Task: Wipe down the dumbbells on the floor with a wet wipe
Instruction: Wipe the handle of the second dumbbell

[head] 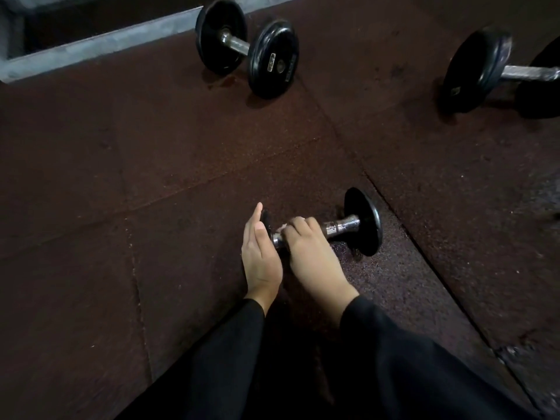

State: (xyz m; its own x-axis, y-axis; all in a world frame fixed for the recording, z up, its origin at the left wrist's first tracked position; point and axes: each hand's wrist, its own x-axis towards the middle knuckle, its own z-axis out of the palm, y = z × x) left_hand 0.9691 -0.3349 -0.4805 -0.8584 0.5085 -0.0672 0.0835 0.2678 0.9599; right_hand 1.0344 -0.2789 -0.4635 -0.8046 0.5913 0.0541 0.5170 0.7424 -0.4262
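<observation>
A small dumbbell [362, 221] with black plates and a chrome handle lies on the dark rubber floor in front of me. My left hand [260, 256] rests flat against its left plate with straight fingers. My right hand [309, 247] curls over the chrome handle, and a bit of the white wet wipe [282, 228] shows under its fingers. The rest of the wipe is hidden by the hand. A wet patch glistens on the floor beneath the dumbbell.
A larger dumbbell [247, 47] lies at the back near a grey ledge [100, 47], with a damp spot beside it. Another large dumbbell [491, 71] lies at the far right, partly cut off. Floor mat seams run diagonally.
</observation>
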